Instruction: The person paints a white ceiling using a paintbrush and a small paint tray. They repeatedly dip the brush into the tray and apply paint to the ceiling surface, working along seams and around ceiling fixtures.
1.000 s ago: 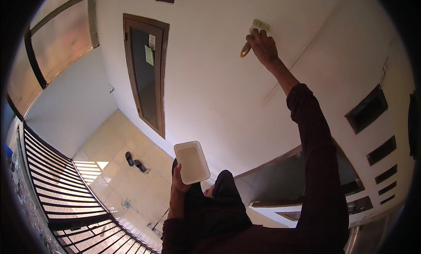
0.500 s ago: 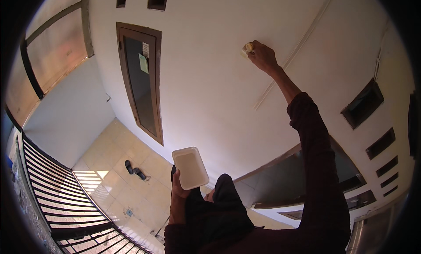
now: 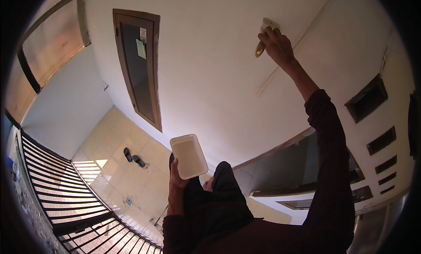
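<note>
My right hand is raised high against the white wall, closed round a paintbrush with a wooden handle. Its pale bristles point up and lie at the wall's surface; whether they press on it I cannot tell. Low in front of me, my left hand grips a shallow white rectangular tray by its left edge, thumb on the rim. The tray's inside looks off-white, and I cannot make out how much liquid it holds.
A brown-framed narrow window is left of the brush. A cable strip runs down the wall. Below right is a dark glass pane. Black sandals lie on the tiled floor, beside a barred metal gate.
My right hand has moved up and to the right, and the brush has turned so its handle points down. My left hand still holds the tray, slightly higher in view.
</note>
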A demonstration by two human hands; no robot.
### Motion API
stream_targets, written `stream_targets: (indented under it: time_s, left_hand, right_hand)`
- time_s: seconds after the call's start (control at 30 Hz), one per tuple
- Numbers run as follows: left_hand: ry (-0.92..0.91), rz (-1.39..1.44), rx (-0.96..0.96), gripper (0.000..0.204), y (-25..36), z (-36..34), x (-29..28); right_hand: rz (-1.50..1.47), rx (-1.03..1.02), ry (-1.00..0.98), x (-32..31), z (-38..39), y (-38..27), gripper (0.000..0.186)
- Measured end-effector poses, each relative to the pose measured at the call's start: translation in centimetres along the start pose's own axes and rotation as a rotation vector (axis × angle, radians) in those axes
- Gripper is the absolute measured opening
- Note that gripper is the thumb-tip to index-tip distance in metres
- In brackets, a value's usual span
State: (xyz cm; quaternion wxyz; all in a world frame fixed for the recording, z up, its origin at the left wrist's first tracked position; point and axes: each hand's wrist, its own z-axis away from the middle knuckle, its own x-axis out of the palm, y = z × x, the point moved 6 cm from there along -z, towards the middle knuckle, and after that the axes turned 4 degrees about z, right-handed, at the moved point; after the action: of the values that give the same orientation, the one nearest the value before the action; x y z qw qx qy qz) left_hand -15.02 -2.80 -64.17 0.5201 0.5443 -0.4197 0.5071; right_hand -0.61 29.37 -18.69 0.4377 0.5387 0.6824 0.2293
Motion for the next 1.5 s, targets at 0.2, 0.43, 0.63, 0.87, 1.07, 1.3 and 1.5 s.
stream_targets:
  time_s: [0.2,0.43,0.63,0.87,1.07,1.3,1.5]
  left_hand:
    - [-0.019,-0.04,-0.017,0.062,0.0,-0.3,0.3]
    - [0.02,-0.053,0.009,0.062,0.0,0.0,0.9]
    - [0.0,-0.042,-0.014,0.064,0.2,-0.1,0.7]
    - [-0.022,-0.079,-0.027,0.061,0.2,-0.5,0.6]
    - [-0.023,-0.05,-0.021,0.063,0.0,-0.3,0.3]
    - [-0.004,-0.077,-0.067,0.064,-0.1,0.0,0.2]
    - [-0.032,-0.089,-0.073,0.066,0.0,-0.4,0.2]
  right_hand:
    - [-0.283,-0.076,-0.233,4.4,8.9,-12.0,0.013]
    - [-0.62,0.287,-0.392,4.8,7.1,-6.7,0.017]
    - [-0.315,0.36,-0.067,-2.5,-1.4,5.6,0.022]
    - [-0.989,0.562,0.172,-9.0,-1.9,3.5,0.021]
    - [-1.658,0.668,-0.532,-12.4,8.7,-19.7,0.023]
    - [-1.595,0.626,-0.649,-9.9,14.6,-32.4,0.027]
    - [-1.593,0.674,-0.629,-10.0,14.7,-32.7,0.027]
